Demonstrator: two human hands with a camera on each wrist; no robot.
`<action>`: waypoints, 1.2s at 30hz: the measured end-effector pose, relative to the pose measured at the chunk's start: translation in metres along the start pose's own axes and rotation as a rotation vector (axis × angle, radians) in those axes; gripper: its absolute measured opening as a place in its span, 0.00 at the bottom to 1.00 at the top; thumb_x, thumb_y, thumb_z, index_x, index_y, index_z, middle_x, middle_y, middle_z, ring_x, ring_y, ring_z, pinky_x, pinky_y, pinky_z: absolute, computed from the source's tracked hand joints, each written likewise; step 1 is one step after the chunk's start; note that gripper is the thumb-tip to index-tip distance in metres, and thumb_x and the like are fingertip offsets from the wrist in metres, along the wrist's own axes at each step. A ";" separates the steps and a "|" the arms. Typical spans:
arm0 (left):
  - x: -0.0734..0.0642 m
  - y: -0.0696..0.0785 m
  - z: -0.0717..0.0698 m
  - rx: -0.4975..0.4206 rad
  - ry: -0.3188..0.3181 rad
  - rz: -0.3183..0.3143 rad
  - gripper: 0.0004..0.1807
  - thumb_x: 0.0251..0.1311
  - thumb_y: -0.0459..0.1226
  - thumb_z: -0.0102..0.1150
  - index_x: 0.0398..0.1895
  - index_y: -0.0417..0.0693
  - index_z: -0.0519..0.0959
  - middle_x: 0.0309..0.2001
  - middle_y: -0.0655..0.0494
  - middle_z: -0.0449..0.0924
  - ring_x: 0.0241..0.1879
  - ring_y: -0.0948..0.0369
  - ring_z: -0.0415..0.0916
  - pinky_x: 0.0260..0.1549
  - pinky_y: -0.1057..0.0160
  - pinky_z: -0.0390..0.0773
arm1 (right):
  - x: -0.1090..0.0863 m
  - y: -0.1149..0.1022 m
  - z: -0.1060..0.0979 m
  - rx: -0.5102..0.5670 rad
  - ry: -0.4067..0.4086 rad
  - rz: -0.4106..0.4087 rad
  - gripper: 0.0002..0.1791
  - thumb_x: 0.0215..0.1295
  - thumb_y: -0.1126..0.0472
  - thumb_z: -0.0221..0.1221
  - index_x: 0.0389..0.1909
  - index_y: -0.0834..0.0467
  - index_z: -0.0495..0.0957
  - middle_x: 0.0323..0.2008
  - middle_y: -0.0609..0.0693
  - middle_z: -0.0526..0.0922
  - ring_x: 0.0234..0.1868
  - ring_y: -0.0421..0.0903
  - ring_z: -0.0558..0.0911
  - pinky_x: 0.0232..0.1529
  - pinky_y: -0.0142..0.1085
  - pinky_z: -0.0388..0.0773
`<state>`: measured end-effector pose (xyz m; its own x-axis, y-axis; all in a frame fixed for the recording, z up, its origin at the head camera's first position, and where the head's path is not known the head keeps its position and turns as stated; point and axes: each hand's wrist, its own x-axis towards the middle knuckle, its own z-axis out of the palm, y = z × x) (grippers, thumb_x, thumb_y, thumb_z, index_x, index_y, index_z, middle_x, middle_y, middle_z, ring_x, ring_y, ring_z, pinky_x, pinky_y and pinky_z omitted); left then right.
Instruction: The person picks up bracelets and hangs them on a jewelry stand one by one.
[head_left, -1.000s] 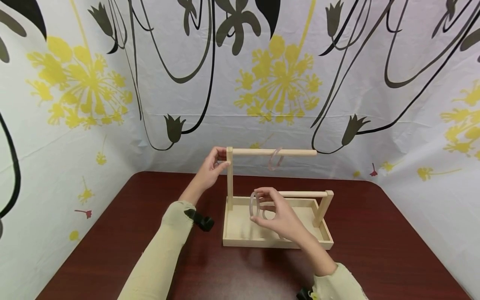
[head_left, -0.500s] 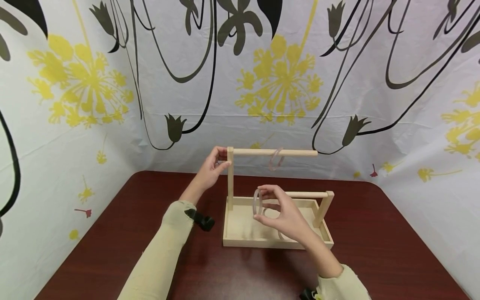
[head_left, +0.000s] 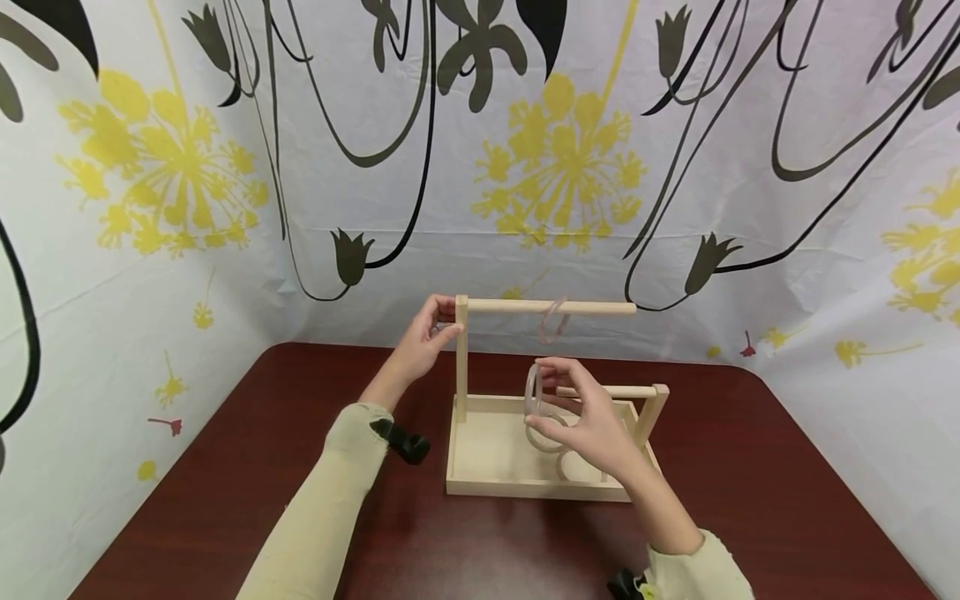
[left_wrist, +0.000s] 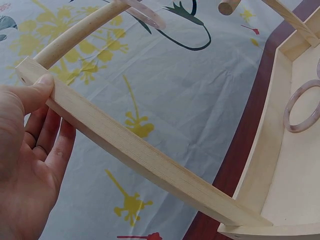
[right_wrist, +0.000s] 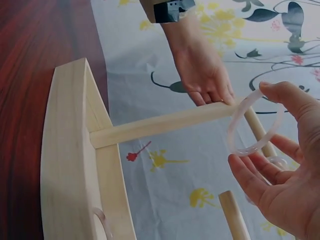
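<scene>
My left hand (head_left: 417, 343) grips the top of the upright post (head_left: 461, 367) of a wooden stand, thumb on the near face. Between thumb and fingertips of my right hand (head_left: 594, 421) is a pale, translucent bangle (right_wrist: 231, 135), held upright above the tray (head_left: 483, 454). In the head view it is left of the free end of the lower rod (head_left: 630, 391). Another pinkish bangle (head_left: 543, 329) hangs on the upper rod (head_left: 502, 306). Inside the tray lie more bangles; one bangle (left_wrist: 288, 117) shows in the left wrist view, and my right hand partly hides them in the head view.
The stand is on a dark red table (head_left: 405, 542). A short slanted post (head_left: 651, 414) carries the lower rod at the tray's right end. Behind the table hangs a white cloth (head_left: 420, 208) printed with yellow flowers and dark stems.
My right hand has moved right and slightly up with the bangle, uncovering more of the bangles in the tray. My left hand has kept its hold on the post.
</scene>
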<state>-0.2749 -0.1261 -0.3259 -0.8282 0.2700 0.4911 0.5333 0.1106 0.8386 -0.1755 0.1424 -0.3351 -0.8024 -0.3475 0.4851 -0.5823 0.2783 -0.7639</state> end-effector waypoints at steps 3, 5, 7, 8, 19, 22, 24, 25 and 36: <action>0.001 0.000 0.000 -0.006 -0.001 -0.007 0.16 0.70 0.25 0.50 0.58 0.28 0.64 0.52 0.34 0.72 0.49 0.65 0.69 0.51 0.68 0.75 | 0.000 0.000 -0.004 0.006 0.011 0.000 0.37 0.54 0.68 0.73 0.64 0.60 0.69 0.54 0.55 0.77 0.54 0.44 0.79 0.57 0.39 0.81; 0.001 0.000 0.000 -0.008 -0.001 -0.009 0.16 0.70 0.25 0.50 0.58 0.28 0.64 0.52 0.34 0.72 0.49 0.65 0.70 0.51 0.68 0.75 | 0.001 -0.001 -0.007 0.011 0.022 0.007 0.37 0.54 0.68 0.73 0.65 0.60 0.69 0.55 0.54 0.77 0.54 0.42 0.79 0.57 0.38 0.81; 0.001 0.000 0.000 -0.006 -0.001 -0.007 0.16 0.70 0.25 0.50 0.58 0.28 0.64 0.52 0.35 0.72 0.49 0.65 0.70 0.51 0.68 0.75 | 0.001 -0.001 -0.009 0.003 0.041 0.009 0.38 0.53 0.69 0.73 0.65 0.58 0.69 0.56 0.53 0.77 0.55 0.42 0.79 0.57 0.39 0.81; 0.001 0.000 0.000 -0.006 -0.001 -0.004 0.16 0.70 0.25 0.50 0.58 0.28 0.64 0.52 0.35 0.72 0.49 0.66 0.70 0.50 0.68 0.75 | 0.001 -0.001 -0.010 -0.005 0.051 0.010 0.38 0.53 0.69 0.73 0.65 0.58 0.69 0.56 0.53 0.77 0.55 0.42 0.79 0.57 0.40 0.81; 0.001 -0.003 -0.001 0.000 -0.006 0.007 0.16 0.70 0.25 0.50 0.58 0.29 0.64 0.52 0.35 0.72 0.49 0.65 0.69 0.49 0.71 0.74 | 0.002 0.001 -0.019 -0.072 0.183 0.012 0.40 0.55 0.71 0.71 0.68 0.61 0.66 0.63 0.58 0.70 0.60 0.51 0.74 0.59 0.28 0.76; 0.001 -0.004 -0.001 0.006 -0.008 0.003 0.16 0.71 0.26 0.50 0.59 0.29 0.64 0.52 0.35 0.72 0.50 0.64 0.69 0.50 0.68 0.74 | 0.003 0.003 -0.021 -0.085 0.224 0.020 0.40 0.55 0.71 0.71 0.69 0.61 0.65 0.61 0.60 0.69 0.61 0.54 0.73 0.59 0.24 0.75; 0.001 -0.004 -0.001 0.004 -0.008 0.001 0.16 0.71 0.26 0.49 0.59 0.29 0.64 0.52 0.35 0.72 0.50 0.63 0.69 0.50 0.69 0.74 | 0.003 0.004 -0.024 -0.092 0.252 0.019 0.40 0.55 0.71 0.70 0.69 0.61 0.65 0.61 0.60 0.69 0.61 0.52 0.72 0.60 0.22 0.74; 0.001 -0.004 -0.001 0.006 -0.008 0.002 0.16 0.71 0.26 0.49 0.59 0.29 0.64 0.52 0.35 0.72 0.50 0.63 0.69 0.49 0.69 0.74 | 0.003 0.004 -0.025 -0.100 0.266 0.022 0.41 0.55 0.71 0.70 0.70 0.61 0.65 0.60 0.60 0.69 0.61 0.52 0.72 0.60 0.22 0.73; 0.000 -0.002 0.000 -0.007 -0.004 0.010 0.16 0.70 0.25 0.49 0.58 0.28 0.64 0.51 0.36 0.72 0.49 0.65 0.69 0.48 0.73 0.74 | 0.009 0.006 -0.038 -0.118 0.466 0.058 0.40 0.56 0.71 0.70 0.70 0.57 0.66 0.61 0.55 0.67 0.65 0.50 0.71 0.61 0.21 0.72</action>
<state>-0.2760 -0.1263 -0.3273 -0.8224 0.2747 0.4981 0.5400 0.1018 0.8355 -0.1907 0.1747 -0.3191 -0.7915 0.1025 0.6026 -0.5238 0.3945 -0.7550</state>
